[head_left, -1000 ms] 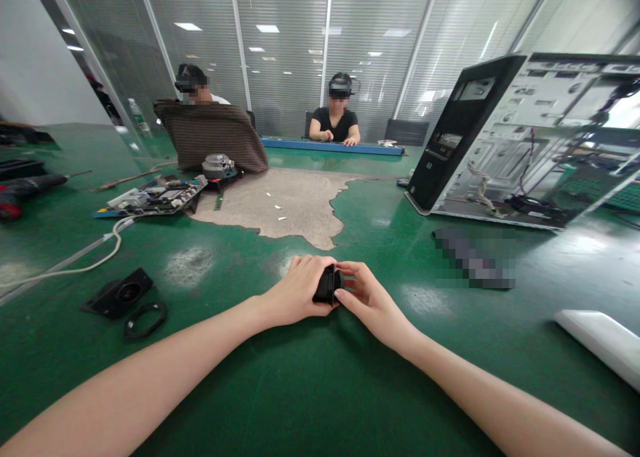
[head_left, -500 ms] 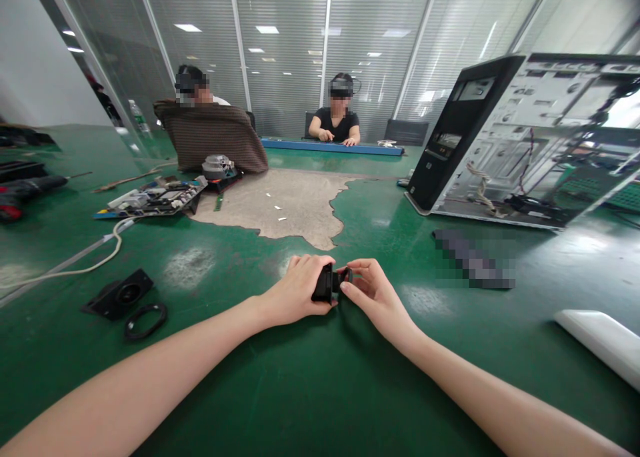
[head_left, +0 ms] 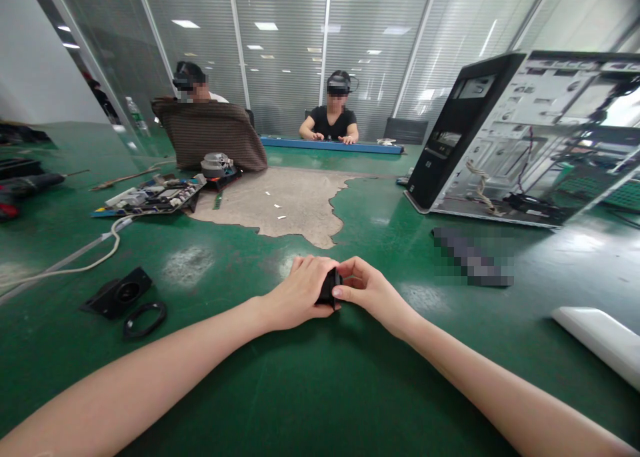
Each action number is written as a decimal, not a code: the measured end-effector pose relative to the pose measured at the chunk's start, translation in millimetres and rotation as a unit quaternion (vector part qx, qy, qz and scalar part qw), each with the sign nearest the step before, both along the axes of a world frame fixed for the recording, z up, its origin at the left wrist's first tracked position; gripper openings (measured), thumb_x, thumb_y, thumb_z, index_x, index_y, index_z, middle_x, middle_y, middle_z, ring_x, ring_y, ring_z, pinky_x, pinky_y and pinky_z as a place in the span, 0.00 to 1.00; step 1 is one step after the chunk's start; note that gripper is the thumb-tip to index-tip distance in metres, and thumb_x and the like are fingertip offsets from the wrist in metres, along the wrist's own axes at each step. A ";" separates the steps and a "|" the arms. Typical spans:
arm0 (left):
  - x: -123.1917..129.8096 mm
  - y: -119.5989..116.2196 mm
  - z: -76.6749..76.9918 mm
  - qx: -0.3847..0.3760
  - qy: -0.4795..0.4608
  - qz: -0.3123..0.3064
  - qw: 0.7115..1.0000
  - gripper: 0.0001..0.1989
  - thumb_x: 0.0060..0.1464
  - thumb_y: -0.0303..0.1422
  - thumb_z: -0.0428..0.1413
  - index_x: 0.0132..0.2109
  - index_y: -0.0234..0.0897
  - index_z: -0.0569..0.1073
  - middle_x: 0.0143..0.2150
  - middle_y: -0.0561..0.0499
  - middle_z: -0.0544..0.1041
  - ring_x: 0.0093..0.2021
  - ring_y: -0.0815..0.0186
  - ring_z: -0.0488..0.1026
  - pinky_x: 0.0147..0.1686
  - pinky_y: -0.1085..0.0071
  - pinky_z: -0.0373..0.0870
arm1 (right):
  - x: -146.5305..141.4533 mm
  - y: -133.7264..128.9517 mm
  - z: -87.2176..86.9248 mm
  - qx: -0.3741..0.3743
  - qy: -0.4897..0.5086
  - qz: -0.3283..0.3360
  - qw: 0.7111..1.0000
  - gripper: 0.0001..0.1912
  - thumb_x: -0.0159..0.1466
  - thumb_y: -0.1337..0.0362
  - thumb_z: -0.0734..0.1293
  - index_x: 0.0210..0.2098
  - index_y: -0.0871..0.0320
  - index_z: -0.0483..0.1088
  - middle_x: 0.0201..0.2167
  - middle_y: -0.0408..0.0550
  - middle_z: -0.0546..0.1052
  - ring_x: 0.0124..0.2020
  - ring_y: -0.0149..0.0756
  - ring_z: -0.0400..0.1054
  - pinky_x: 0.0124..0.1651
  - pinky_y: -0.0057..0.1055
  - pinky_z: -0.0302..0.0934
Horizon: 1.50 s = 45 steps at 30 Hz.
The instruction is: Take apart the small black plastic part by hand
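Over the middle of the green table my left hand is wrapped round a small black plastic part, apparently with a square flange like the one at left. At its right side, my right hand pinches a dark ring-shaped piece between thumb and fingers. Fingers and flange now mostly hide that ring, which is up against the part or very near it. To the left lie another black square-flanged part with a round opening and a loose black ring, both apart from my hands.
An open computer case stands at right, with a blurred-out dark object and a white object nearer. Circuit board, white cable and drill lie left. Two people sit across, one behind a blue bar.
My right hand has shifted slightly left, bringing the ring in against the black part, so the gap between them has closed. The person opposite has moved their hands apart.
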<state>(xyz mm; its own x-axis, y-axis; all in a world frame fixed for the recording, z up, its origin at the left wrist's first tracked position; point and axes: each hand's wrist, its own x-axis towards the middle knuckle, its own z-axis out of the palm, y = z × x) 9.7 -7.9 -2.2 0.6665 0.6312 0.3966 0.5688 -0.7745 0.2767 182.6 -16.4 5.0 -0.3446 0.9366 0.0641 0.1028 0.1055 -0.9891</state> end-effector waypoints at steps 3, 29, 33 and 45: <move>-0.3 -0.3 0.0 0.001 0.001 0.000 1.000 0.28 0.47 0.35 0.57 0.52 0.38 0.51 0.49 0.45 0.64 0.45 0.57 0.62 0.43 0.62 0.55 | -1.2 -3.6 -2.3 0.018 -0.001 -0.016 1.000 0.14 0.50 0.63 0.70 0.32 0.57 0.62 0.31 0.42 0.70 0.33 0.33 0.67 0.37 0.32 0.63; 0.4 0.8 1.9 -0.030 -0.020 0.012 0.999 0.27 0.46 0.35 0.58 0.50 0.39 0.54 0.46 0.48 0.67 0.44 0.59 0.63 0.42 0.63 0.55 | 3.0 -16.0 -10.4 0.216 -0.179 -0.020 0.960 0.10 0.61 0.63 0.60 0.43 0.53 0.60 0.37 0.47 0.69 0.41 0.39 0.64 0.45 0.37 0.59; 0.1 0.9 1.7 -0.028 -0.018 0.014 0.999 0.27 0.45 0.34 0.58 0.51 0.39 0.54 0.46 0.48 0.67 0.44 0.59 0.63 0.43 0.62 0.55 | 2.2 -16.2 -9.4 0.194 -0.133 -0.003 0.972 0.09 0.62 0.64 0.59 0.43 0.53 0.60 0.35 0.44 0.69 0.38 0.35 0.65 0.43 0.33 0.60; 0.0 0.5 3.0 -0.032 -0.016 0.012 0.999 0.28 0.45 0.34 0.58 0.51 0.39 0.54 0.46 0.47 0.66 0.44 0.58 0.63 0.43 0.62 0.55 | -0.2 -13.8 -9.9 0.136 -0.073 0.005 0.988 0.12 0.62 0.66 0.58 0.46 0.54 0.57 0.38 0.46 0.69 0.41 0.35 0.65 0.45 0.36 0.61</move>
